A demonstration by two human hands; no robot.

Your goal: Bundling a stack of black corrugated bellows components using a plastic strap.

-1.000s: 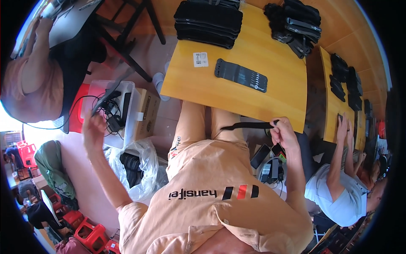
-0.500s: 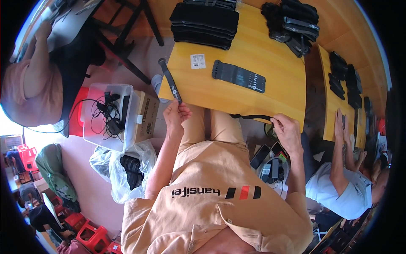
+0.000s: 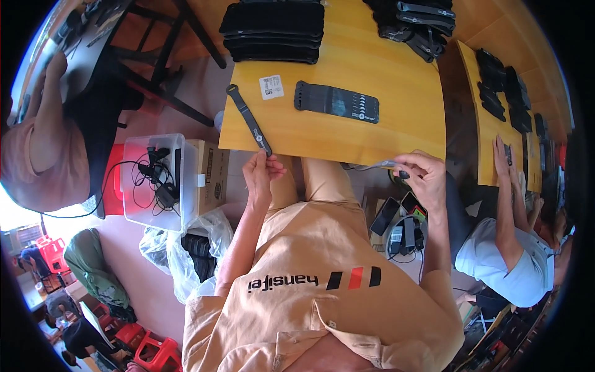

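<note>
Strap (image 3: 249,119), long, narrow, black, is pinched at its near end by the left hand (image 3: 259,177), lying across the table's (image 3: 384,133) left near corner; right hand (image 3: 423,178) is clamped on a thin cable (image 3: 365,166).

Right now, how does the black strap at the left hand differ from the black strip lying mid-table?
The strap is narrow and runs diagonally, its near end at the table edge, pinched by the left hand. The strip is wider, lies nearly level, and nothing touches it. Both are black and flat on the yellow table.

Yellow wooden tables (image 3: 396,80), pinkish floor (image 3: 155,291), red stools (image 3: 152,350).
</note>
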